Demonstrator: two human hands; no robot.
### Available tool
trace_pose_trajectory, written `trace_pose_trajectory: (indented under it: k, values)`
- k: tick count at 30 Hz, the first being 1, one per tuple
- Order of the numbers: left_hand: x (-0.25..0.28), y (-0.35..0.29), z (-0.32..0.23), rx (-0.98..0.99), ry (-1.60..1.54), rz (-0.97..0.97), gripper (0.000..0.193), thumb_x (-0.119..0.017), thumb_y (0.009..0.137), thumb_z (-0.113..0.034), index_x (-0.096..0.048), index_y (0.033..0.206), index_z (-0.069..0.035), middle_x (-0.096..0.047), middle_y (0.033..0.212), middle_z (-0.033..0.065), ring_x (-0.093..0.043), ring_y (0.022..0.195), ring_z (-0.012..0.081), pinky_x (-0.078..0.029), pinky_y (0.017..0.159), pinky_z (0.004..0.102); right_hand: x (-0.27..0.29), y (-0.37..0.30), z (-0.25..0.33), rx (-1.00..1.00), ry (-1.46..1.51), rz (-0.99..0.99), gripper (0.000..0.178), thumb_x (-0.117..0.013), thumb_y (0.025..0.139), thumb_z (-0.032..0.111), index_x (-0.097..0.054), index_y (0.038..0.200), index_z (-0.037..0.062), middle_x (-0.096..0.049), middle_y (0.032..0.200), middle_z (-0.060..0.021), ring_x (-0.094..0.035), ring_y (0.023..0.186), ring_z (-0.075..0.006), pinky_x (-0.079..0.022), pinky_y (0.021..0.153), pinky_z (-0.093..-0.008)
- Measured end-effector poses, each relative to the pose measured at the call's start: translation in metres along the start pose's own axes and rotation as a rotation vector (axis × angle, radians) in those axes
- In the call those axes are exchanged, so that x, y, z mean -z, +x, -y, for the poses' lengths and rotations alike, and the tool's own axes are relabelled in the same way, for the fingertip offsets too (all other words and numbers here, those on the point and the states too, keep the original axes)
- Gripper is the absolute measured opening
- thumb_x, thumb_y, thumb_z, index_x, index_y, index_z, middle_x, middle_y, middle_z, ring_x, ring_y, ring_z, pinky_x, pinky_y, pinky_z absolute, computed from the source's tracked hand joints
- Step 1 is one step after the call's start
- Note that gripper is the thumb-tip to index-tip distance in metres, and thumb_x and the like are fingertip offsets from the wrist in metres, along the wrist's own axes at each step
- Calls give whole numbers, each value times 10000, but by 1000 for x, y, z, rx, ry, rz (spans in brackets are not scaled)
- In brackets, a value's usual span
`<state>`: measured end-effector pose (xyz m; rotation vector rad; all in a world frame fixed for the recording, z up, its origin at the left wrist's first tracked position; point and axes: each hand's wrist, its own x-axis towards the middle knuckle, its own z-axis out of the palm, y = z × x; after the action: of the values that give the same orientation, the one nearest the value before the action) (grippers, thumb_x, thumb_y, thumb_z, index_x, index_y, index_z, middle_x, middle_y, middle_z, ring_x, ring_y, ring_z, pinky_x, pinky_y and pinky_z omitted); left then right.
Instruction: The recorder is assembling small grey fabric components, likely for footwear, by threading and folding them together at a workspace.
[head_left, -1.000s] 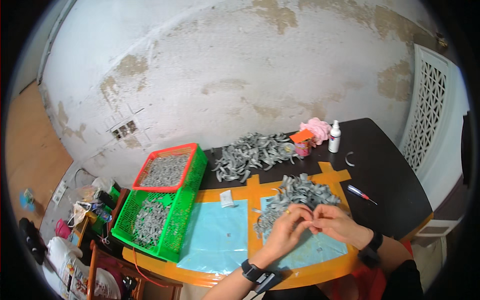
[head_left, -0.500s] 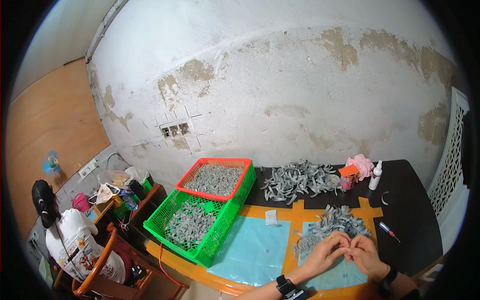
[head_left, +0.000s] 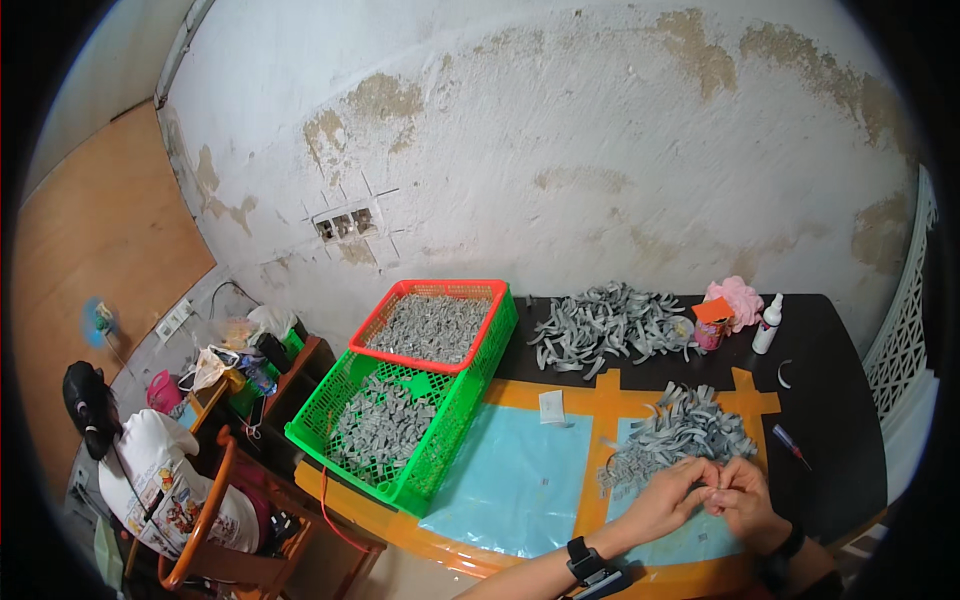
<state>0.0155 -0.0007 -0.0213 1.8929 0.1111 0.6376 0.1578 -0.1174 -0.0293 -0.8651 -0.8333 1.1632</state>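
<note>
My left hand (head_left: 672, 499) and my right hand (head_left: 746, 505) meet over the near edge of a blue sheet. Fingertips of both are pinched together, and whatever lies between them is hidden or too small to name. Just beyond the hands is a heap of curved grey strips (head_left: 697, 428). At its left side, smaller grey pieces (head_left: 622, 470) lie next to my left hand. A slim tool with a purple handle and reddish tip (head_left: 790, 445) rests on the dark tabletop, to the right of the heap.
A green basket (head_left: 462, 425) and a red basket (head_left: 402, 287) hold grey pieces. More grey strips (head_left: 605, 328) are piled at the back, beside a pink cloth (head_left: 738, 300) and white bottle (head_left: 767, 328). At far left sits a person in a white shirt (head_left: 155, 480).
The whole view has shifted a little, with the tabletop appearing higher. Both hands stay pinched together at nearly the same place by the heap, with slight finger movement.
</note>
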Motion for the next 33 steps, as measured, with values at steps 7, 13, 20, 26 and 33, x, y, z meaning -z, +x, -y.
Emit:
trace_pose_trajectory:
  k: [7,13,20,26,33]
  values:
    - [-5,-2,1,19,-65,-6,118,-581,872,-67,-532,967,-16,-576,915,131,-568,881,325,-450,791,357,1,-5,0,-51,82,-10,151,-551,811,-71,-449,798,40,-511,813,-106,-514,651,-172,-421,583,-303]
    - [0,-3,13,187,-192,6,103,-564,907,-39,-526,1002,-35,-624,972,95,-593,950,166,-455,825,297,3,2,1,-97,163,14,96,-559,848,-42,-504,852,38,-544,876,-104,-521,730,-178,-418,636,-292]
    - [1,7,6,262,-529,19,378,-603,882,16,-447,1224,-16,-600,1189,105,-563,1070,147,-438,921,288,10,3,15,-235,287,-8,61,-575,915,75,-515,912,67,-562,855,-61,-521,758,-154,-420,698,-293]
    - [-5,5,8,263,-479,-3,221,-646,864,-15,-566,1069,8,-627,1098,86,-595,1002,130,-466,909,294,16,-1,12,-253,263,35,74,-587,925,122,-530,907,78,-565,843,-38,-528,768,-131,-427,705,-268]
    - [-3,-1,13,234,-346,-9,61,-598,899,-27,-586,947,8,-630,1043,102,-598,939,145,-472,859,294,10,3,10,-207,137,88,59,-575,923,87,-532,896,57,-566,820,-46,-529,756,-125,-429,692,-271]
